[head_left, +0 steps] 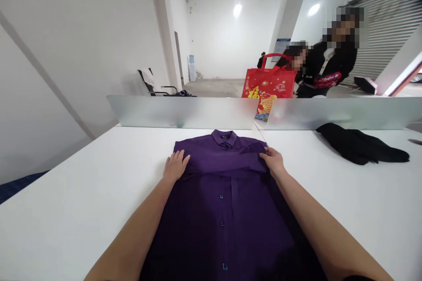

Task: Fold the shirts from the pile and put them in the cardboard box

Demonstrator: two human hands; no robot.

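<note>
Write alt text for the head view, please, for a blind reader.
The left hand rests on one side of a purple shirt on a white table; the right hand pinches the other. Black cloth lies to the right.

Shirt [227, 202] on table [82, 193], before partition [184, 112]

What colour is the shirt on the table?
The shirt is deep purple; it shows best in the head view.

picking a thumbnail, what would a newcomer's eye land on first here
Probably the dark purple shirt, laid front up mid-picture on the white table, the left hand and right hand at its sides. Next, the bright red bag by the frosted divider, right of centre, then the black cloth farther right.
</note>
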